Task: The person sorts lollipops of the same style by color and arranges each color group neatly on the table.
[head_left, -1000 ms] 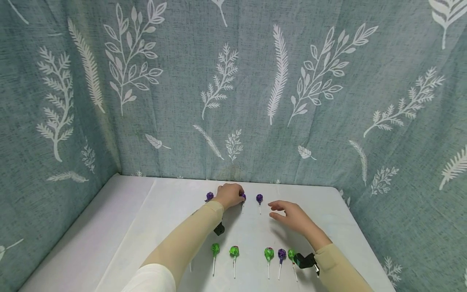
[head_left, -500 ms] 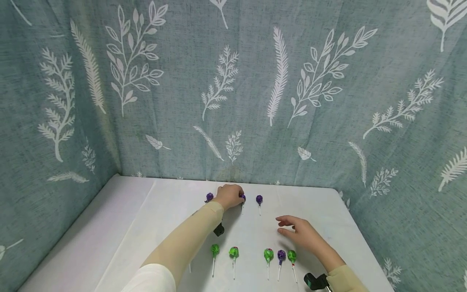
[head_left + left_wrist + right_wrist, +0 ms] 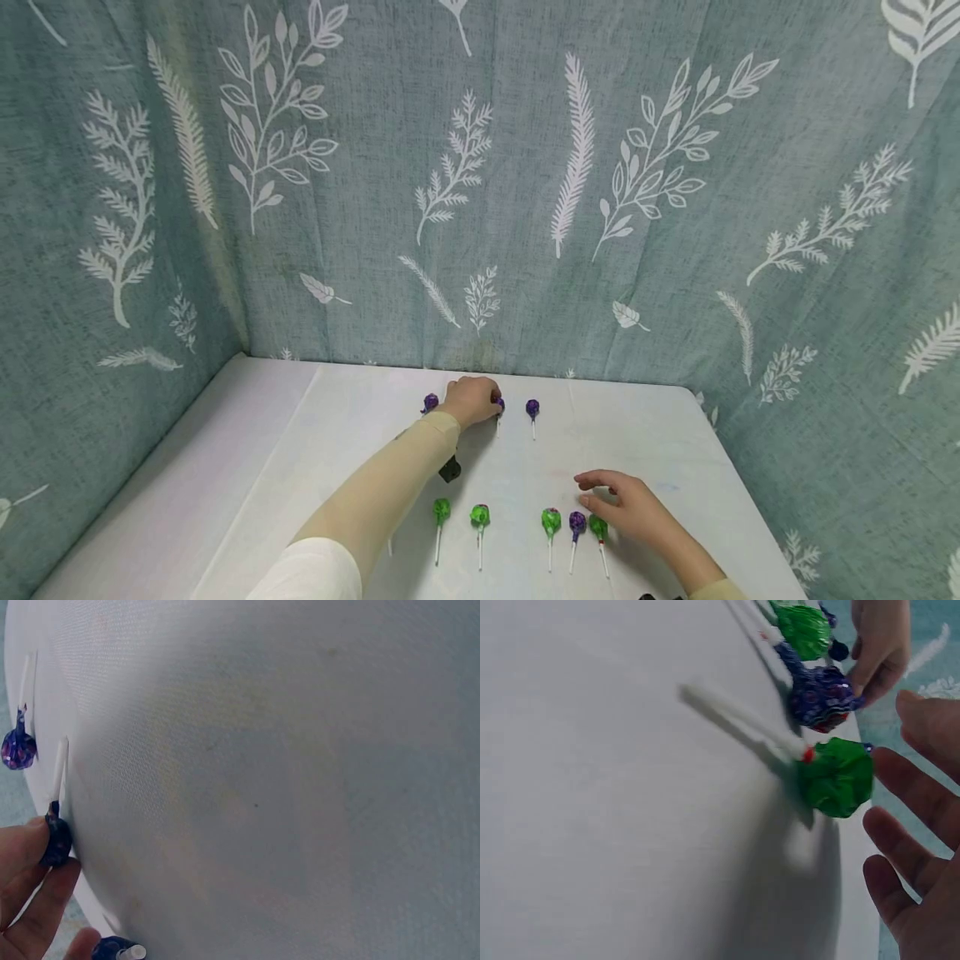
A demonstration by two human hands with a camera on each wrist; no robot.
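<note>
At the far side of the table, my left hand [image 3: 471,400] pinches the wrapped head of a purple lollipop [image 3: 56,844] between thumb and fingers. Its white stick points toward me. To its right lies another purple lollipop [image 3: 532,407], and one more purple lollipop [image 3: 431,402] lies left of the hand. A dark wrapped head [image 3: 112,949] shows by the fingertips in the left wrist view. My right hand [image 3: 630,504] hovers with loosely bent, spread fingers beside a green lollipop [image 3: 838,778], holding nothing. Left of that one lies a purple lollipop [image 3: 821,697], then a green lollipop [image 3: 551,521].
Two more lollipops, a green one [image 3: 441,510] and another green one [image 3: 480,515], lie nearer the left forearm. A white stick [image 3: 390,547] shows partly behind the left sleeve. The white table [image 3: 285,467] meets a leaf-patterned curtain [image 3: 525,317] at the back and sides.
My right hand has drawn back toward me and slightly right, from near the far purple lollipop to beside the near green one. The left hand has stayed in place.
</note>
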